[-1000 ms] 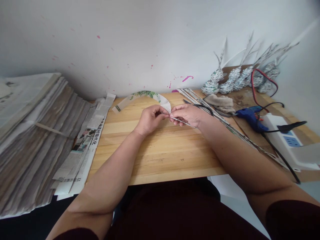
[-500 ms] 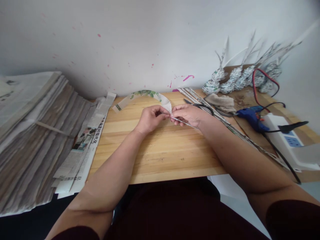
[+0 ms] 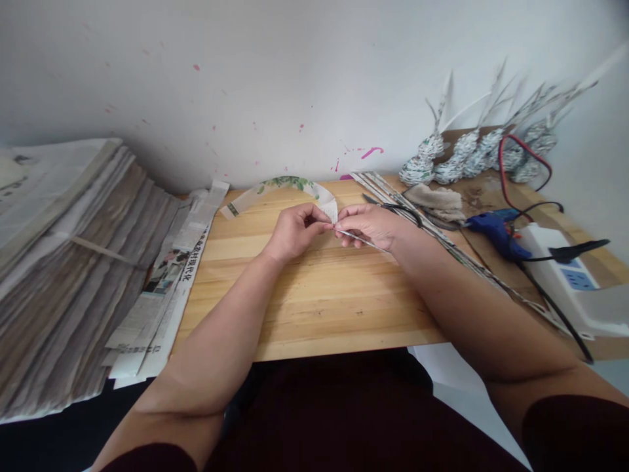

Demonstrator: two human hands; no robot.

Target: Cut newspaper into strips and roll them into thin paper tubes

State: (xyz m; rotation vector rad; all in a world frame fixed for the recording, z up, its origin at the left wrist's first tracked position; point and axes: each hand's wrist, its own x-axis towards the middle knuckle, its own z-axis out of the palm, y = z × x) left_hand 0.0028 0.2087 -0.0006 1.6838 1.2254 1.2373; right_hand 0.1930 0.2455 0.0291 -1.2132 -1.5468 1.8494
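Note:
A long printed paper strip point(image 3: 285, 181) with green leaves on it curves over the far part of the wooden table point(image 3: 314, 321). Its right end narrows into a thin rolled piece between my two hands. My left hand point(image 3: 298, 231) pinches the strip where the rolling begins. Close beside it, my right hand point(image 3: 368, 225) is closed on the thin rolled paper stick point(image 3: 363, 241), which points down and right under the palm. The fingertips of both hands nearly touch.
Stacked newspaper point(image 3: 83, 275) and cut strips point(image 3: 171, 275) lie left. To the right are rolled paper sticks point(image 3: 442, 241), scissors point(image 3: 400, 210), a cloth point(image 3: 435, 200), a blue glue gun point(image 3: 498, 233), a power strip point(image 3: 565, 275) and several woven paper objects point(image 3: 422, 160) by the wall.

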